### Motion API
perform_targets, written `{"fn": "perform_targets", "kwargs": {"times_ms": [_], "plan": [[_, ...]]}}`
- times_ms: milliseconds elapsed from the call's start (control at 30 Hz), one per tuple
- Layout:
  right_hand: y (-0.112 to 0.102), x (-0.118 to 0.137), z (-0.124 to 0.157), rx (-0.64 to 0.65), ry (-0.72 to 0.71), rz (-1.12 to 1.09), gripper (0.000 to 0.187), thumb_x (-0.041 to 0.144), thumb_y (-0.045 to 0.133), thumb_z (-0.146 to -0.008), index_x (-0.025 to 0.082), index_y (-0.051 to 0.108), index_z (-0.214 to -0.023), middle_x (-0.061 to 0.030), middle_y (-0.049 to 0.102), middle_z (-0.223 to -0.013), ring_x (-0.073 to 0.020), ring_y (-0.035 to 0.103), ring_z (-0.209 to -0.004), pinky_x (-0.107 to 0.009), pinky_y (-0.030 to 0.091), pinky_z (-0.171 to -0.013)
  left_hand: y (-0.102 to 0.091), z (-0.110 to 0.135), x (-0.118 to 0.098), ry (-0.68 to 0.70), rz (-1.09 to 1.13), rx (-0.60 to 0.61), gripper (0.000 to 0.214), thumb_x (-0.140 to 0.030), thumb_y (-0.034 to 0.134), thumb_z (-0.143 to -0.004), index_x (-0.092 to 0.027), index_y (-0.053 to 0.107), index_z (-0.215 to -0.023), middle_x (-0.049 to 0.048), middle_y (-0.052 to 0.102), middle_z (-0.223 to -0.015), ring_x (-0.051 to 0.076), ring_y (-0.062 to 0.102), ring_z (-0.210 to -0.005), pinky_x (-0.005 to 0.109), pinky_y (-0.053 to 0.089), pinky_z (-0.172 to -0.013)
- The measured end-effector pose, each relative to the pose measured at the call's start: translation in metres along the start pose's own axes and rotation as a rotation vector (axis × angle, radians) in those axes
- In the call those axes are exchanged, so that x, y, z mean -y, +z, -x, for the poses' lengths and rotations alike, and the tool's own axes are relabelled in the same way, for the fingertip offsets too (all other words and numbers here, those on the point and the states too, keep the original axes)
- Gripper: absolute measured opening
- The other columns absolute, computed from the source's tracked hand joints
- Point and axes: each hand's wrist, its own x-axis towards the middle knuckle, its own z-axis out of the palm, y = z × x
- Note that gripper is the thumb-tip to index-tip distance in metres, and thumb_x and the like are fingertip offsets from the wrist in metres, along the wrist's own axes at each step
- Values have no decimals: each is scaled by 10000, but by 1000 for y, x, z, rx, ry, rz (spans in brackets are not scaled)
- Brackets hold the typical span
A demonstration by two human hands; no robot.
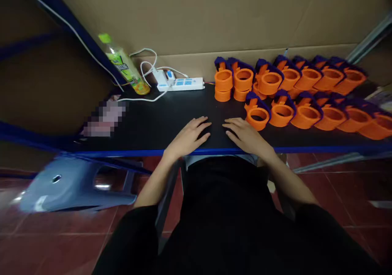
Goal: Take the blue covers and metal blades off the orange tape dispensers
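My left hand (pixel 190 137) lies flat on the black tabletop (pixel 147 124), fingers stretched out and holding nothing. Opposite it, my right hand (pixel 243 134) rests palm down near the front edge, its fingers apart and bare. A small gap separates the two sets of fingertips. Just beyond my right hand stands the nearest orange ring-shaped piece with a dark purple strap (pixel 257 119); whether the hand touches it I cannot tell. Several more orange pieces (pixel 307 116) of this kind stand in two rows to the right, some stacked in the back row (pixel 224 81).
A white power strip (pixel 185 84) with plugs and cables lies against the cardboard wall (pixel 214 17). Left of it leans a drink bottle (pixel 125 64) with a green cap. A blurred-out item (pixel 105 119) lies at the left. A grey-blue plastic stool (pixel 70 181) stands below on the left.
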Motion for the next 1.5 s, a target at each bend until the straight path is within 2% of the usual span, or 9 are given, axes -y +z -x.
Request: {"fn": "perform_targets", "kwargs": {"times_ms": [200,700,1067,1233,1500], "plan": [[1,1,3,-16,-9,-14,441,365,437,-1160,157,693,-1453,-131,652,-1517,-300,570,-1447,-544,479,-1243,0,-1,0,1,-14,-1,524,-429,455,-1154,-142,590,-1571,174,515,-1703,283,417,-1641,544,293,-1377],[1,1,2,-12,-13,-19,450,367,447,-1160,129,688,-1458,-126,647,-1522,-294,564,-1446,-513,474,-1255,0,0,2,-1,-2,-7,528,-444,449,-1153,-151,583,-1572,180,514,-1703,287,409,-1647,565,294,-1374],[2,1,3,-16,-11,-3,450,372,434,-1162,159,684,-1470,-119,641,-1531,-288,561,-1462,-522,469,-1269,-1,0,0,-3,7,-4,529,-429,455,-1148,-135,594,-1566,189,521,-1695,302,412,-1645,567,291,-1378],[0,12,5,29,-3,103,509,401,451,-1157,105,630,-1530,-152,594,-1575,-314,523,-1494,-514,453,-1290,-3,3,-4,0,21,9,538,-433,477,-1145,-140,576,-1585,194,498,-1711,312,385,-1659,579,280,-1383],[-4,17,11,93,31,105,527,407,460,-1151,118,583,-1574,-168,527,-1650,-337,502,-1540,-577,423,-1320,-6,6,-16,-44,0,32,566,-468,476,-1149,-130,563,-1594,198,468,-1733,305,365,-1669,577,278,-1388]]}}
